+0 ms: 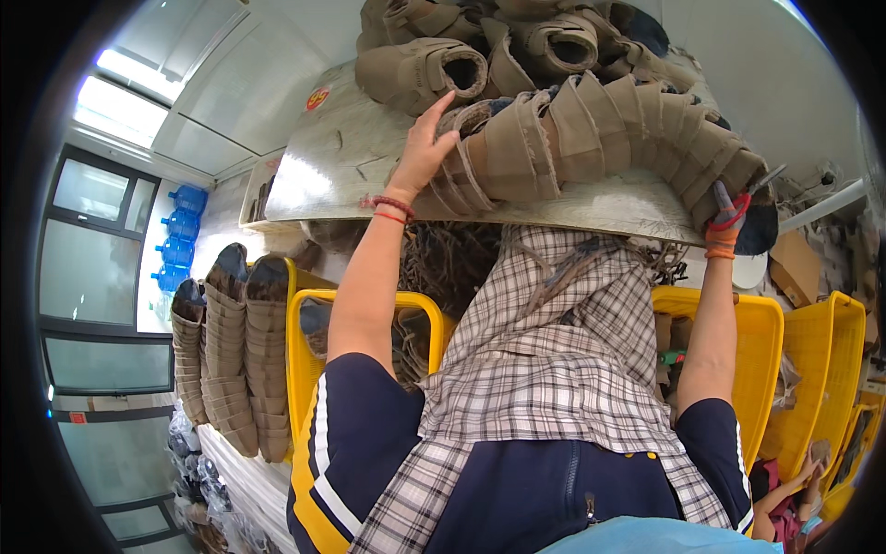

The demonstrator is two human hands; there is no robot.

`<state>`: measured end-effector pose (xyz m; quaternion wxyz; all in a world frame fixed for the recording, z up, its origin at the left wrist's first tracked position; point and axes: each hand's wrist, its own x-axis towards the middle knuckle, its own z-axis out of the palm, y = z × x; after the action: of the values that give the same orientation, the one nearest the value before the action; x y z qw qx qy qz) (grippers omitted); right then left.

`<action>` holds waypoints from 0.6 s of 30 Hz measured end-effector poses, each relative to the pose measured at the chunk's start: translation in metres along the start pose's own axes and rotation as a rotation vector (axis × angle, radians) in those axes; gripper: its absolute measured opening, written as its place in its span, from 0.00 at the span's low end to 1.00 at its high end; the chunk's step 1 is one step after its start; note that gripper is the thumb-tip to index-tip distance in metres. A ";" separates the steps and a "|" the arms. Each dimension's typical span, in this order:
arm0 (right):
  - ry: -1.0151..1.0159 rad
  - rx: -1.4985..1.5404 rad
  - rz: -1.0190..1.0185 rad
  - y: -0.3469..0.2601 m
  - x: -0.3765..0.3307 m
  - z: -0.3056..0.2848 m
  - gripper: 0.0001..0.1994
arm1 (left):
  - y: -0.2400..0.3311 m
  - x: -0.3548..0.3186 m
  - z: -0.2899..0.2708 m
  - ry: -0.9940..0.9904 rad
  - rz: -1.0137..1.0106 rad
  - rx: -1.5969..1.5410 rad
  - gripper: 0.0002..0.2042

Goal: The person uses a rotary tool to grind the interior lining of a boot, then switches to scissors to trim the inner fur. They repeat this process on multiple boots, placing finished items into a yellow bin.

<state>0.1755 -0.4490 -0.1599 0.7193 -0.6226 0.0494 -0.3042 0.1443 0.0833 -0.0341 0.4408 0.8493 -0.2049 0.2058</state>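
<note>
A long curved row of nested tan shoe uppers (591, 138) with fuzzy edges lies along the near side of the worktable (323, 171). My left hand (426, 152) is at the row's left end, its fingers stretched out and apart, the fingertips close to a single tan upper (415, 76) with a round opening. It wears red bracelets on the wrist. At the row's right end my right hand (724, 226), partly in an orange and grey glove, is closed on red-handled scissors (736, 210). Their metal tip points up and right. The right fingers also rest against the last uppers.
More tan uppers (563, 42) are heaped at the back. Yellow baskets (300, 355) flank my lap; another yellow crate (831, 369) stands farther right. Stacked uppers (226, 360) lean at left, near blue water bottles (175, 249). Another person's hands (808, 475) show at lower right.
</note>
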 end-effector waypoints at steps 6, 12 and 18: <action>-0.073 0.067 0.028 -0.009 -0.004 0.009 0.24 | -0.004 -0.009 -0.004 -0.092 0.035 0.192 0.31; -0.055 0.017 0.011 -0.001 0.004 0.002 0.23 | 0.043 0.021 -0.001 -0.381 0.490 0.829 0.39; -0.028 0.092 0.046 -0.011 -0.004 0.012 0.22 | 0.060 0.041 0.004 -0.536 0.570 0.879 0.29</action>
<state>0.1743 -0.4369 -0.1485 0.7546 -0.5917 0.0396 -0.2807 0.1474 0.0414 0.0249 -0.0928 0.8861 -0.4249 0.1601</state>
